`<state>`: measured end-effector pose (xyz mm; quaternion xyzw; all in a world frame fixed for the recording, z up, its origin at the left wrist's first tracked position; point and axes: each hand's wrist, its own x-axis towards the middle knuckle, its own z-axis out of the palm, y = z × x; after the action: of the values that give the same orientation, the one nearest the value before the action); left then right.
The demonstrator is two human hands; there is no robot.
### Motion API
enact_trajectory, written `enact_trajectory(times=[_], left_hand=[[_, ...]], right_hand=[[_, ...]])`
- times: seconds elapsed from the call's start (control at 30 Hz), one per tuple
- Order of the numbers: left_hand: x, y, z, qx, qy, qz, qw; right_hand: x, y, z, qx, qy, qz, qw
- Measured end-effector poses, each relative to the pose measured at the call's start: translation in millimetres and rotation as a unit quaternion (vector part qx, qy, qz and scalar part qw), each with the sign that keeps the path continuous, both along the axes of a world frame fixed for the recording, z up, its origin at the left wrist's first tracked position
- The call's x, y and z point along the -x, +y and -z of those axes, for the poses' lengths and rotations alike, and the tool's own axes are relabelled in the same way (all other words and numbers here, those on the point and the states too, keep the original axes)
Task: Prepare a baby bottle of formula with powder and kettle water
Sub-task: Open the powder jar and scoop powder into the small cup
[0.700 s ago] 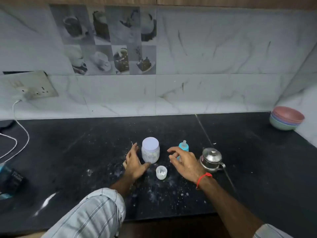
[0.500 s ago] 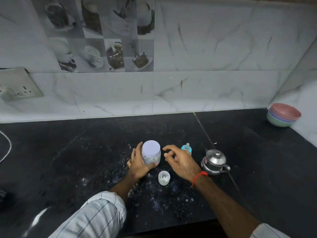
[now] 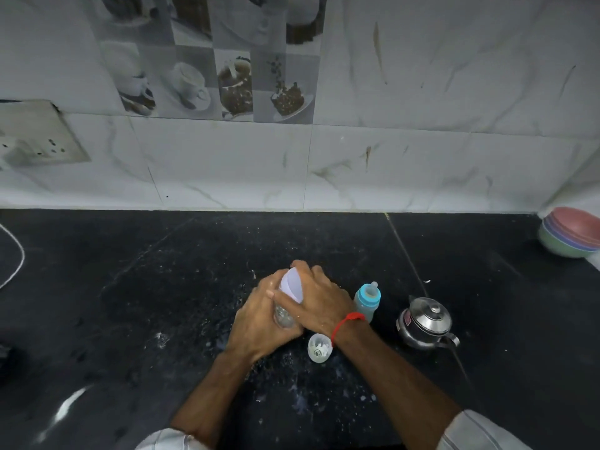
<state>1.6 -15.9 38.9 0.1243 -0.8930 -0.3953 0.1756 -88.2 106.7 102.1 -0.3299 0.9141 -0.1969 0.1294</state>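
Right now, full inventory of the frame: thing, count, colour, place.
powder jar: 1, clear with pale lilac lid, centre of counter, tilted, gripped by both hands
baby bottle: 1, blue, upright just right of the hands
small cap: 1, translucent white, on counter by the right wrist
kettle: 1, steel, right of the bottle
bowls: 1 stack, pink on top over purple and green, far right corner
socket plate: 1, off-white, on wall at left
cable: 1, white, left edge
counter: 1, black, dusted with white powder
left hand: 1, holds jar body
right hand: 1, red thread at wrist, grips lid
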Motion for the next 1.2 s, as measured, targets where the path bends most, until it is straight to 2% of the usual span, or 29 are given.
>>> enact_trajectory(times=[0.13, 0.27, 0.43, 0.6, 0.73, 0.8, 0.9, 0.93, 1.0, 1.07, 1.2], left_hand=[[-10, 8, -27, -0.041, -0.005, 0.01, 0.999], [-20, 14, -45, -0.072, -0.027, 0.032, 0.997], [-21, 23, -73, -0.067, -0.067, 0.085, 0.992], [-25, 26, -86, -0.112, -0.089, 0.134, 0.981], [-29, 31, -101, -0.122, -0.099, 0.13, 0.979], [-33, 37, -109, -0.093, -0.111, 0.093, 0.985], [-37, 56, -119, 0.051, -0.13, 0.013, 0.99], [-38, 63, -120, 0.082, -0.118, -0.008, 0.99], [-38, 69, -121, 0.084, -0.078, -0.032, 0.993], [-41, 69, -119, 0.045, -0.044, -0.034, 0.997], [-47, 67, -123, 0.05, -0.037, -0.012, 0.998]], right_hand=[[2, 4, -3, 0.07, 0.118, -0.043, 0.99], [5, 18, -2, 0.179, 0.164, -0.074, 0.967], [10, 38, -8, 0.286, 0.193, -0.112, 0.932], [12, 50, -17, 0.298, 0.185, -0.147, 0.925], [13, 54, -28, 0.288, 0.171, -0.179, 0.925], [13, 55, -41, 0.243, 0.167, -0.173, 0.94], [2, 55, -54, 0.116, 0.135, -0.123, 0.976], [-3, 54, -56, 0.102, 0.132, -0.102, 0.981], [-14, 51, -55, 0.148, 0.168, -0.061, 0.973], [-17, 48, -56, 0.21, 0.193, -0.039, 0.958], [-18, 51, -56, 0.301, 0.17, -0.077, 0.935]])
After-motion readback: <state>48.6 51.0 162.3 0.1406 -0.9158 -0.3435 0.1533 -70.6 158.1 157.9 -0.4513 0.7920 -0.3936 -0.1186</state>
